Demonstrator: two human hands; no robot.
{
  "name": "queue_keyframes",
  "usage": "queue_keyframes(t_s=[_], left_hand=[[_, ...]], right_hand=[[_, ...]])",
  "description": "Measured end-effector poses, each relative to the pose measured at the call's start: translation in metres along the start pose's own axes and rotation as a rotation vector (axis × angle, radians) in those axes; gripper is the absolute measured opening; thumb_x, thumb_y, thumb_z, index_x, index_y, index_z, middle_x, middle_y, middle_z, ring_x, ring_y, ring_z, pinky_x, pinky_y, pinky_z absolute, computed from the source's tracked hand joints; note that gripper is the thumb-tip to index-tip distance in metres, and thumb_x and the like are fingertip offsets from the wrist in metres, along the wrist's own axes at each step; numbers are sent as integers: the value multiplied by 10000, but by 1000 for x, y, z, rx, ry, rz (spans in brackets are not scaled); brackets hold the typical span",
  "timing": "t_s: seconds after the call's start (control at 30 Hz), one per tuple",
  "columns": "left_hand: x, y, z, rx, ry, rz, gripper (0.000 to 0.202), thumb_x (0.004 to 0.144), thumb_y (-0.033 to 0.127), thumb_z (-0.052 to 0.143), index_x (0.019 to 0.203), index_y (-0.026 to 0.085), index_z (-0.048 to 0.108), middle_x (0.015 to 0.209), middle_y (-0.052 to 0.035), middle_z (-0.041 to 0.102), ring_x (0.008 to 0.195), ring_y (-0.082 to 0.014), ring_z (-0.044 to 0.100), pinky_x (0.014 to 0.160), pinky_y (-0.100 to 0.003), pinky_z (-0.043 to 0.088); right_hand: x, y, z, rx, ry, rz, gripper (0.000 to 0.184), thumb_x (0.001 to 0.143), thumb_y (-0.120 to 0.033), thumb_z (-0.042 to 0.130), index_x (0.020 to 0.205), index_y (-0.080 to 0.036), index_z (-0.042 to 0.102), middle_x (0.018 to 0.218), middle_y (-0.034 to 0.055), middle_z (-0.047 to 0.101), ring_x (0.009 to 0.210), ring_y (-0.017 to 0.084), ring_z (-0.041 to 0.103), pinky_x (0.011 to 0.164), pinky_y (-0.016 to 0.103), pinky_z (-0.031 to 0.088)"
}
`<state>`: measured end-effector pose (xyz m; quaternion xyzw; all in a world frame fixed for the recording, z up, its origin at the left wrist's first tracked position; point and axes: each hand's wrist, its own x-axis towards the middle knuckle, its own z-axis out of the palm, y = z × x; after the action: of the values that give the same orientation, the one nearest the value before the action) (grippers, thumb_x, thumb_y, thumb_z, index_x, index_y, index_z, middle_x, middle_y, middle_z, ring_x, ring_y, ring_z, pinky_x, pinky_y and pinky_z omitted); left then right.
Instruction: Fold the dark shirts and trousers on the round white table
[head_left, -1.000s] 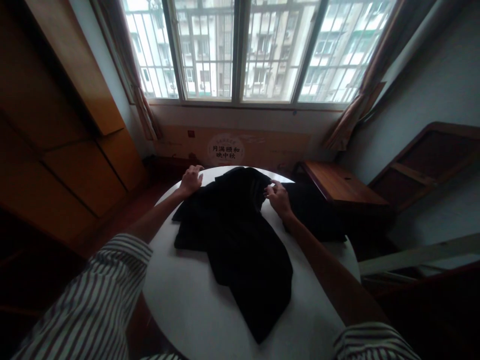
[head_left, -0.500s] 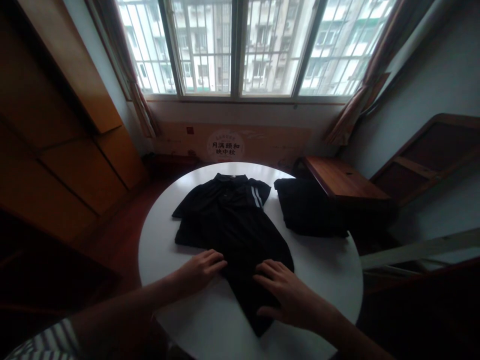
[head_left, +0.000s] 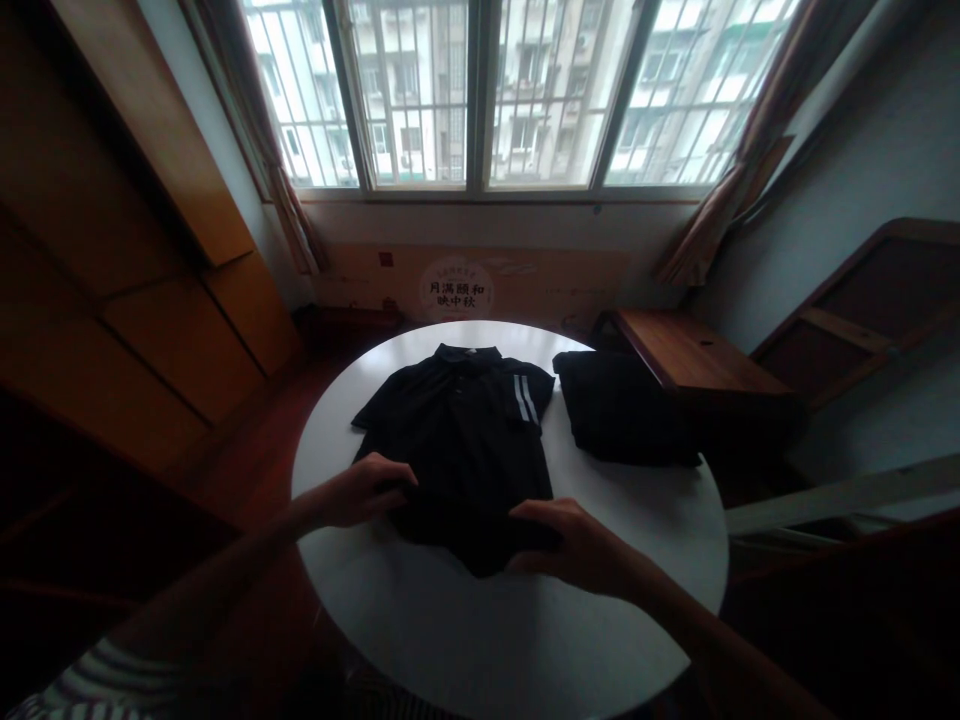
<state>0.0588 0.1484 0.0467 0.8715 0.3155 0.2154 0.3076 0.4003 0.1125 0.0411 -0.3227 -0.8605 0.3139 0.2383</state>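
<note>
While both hands, left (head_left: 358, 493) and right (head_left: 577, 545), grip the shirt's (head_left: 461, 440) hem, bare table (head_left: 480, 620) lies nearer; a pile (head_left: 622, 420) sits right.

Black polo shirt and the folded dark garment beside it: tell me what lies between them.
Only a narrow strip of bare round white table separates the black polo shirt from the folded dark garment, as the head view shows.

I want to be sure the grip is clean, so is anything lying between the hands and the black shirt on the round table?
Nothing visible. The left hand and right hand already rest on the near edge of the black shirt. The folded dark garment lies apart to its right on the white table.
</note>
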Motion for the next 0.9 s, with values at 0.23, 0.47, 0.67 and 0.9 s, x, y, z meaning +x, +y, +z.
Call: queue_keyframes(t_s=[0.23, 0.47, 0.67, 0.9], left_hand=[[-4, -10, -1, -141, 452, -262, 553, 968, 598, 395, 615, 176, 452, 553, 41, 361, 509, -90, 348, 447, -196, 293], [-17, 1, -22, -381, -166, -165, 339, 803, 476, 746, 855, 145, 698, 671, 1, 614, 582, -109, 543, 526, -189, 441], [-1, -10, -17, -394, -371, -230, 437, 1000, 494, 447, 1039, 156, 721, 848, -68, 722, 751, -165, 672, 703, -262, 548], [110, -90, 8, 365, -16, -411, 576, 991, 533, 406, 1471, 220, 462, 1582, -155, 342, 1454, -356, 305, 1163, -553, 261]], right_hand=[[10, 9, -1, 38, 18, -28, 282, 888, -188, 587, 1166, -175, 635, 1016, 98, 698, 859, 184, 663, 742, 274, 496], [-2, 39, -25, 148, 44, -92, 462, 1011, -457, 390, 723, -178, 619, 663, 20, 559, 590, 136, 523, 587, 265, 439], [-4, 35, -57, 283, -361, -85, 426, 944, -527, 538, 1004, -160, 745, 935, 100, 704, 848, 191, 656, 776, 316, 506], [52, 16, -31, 175, -405, -145, 317, 993, -329, 459, 984, -148, 718, 884, 62, 694, 772, 157, 633, 752, 286, 491]])
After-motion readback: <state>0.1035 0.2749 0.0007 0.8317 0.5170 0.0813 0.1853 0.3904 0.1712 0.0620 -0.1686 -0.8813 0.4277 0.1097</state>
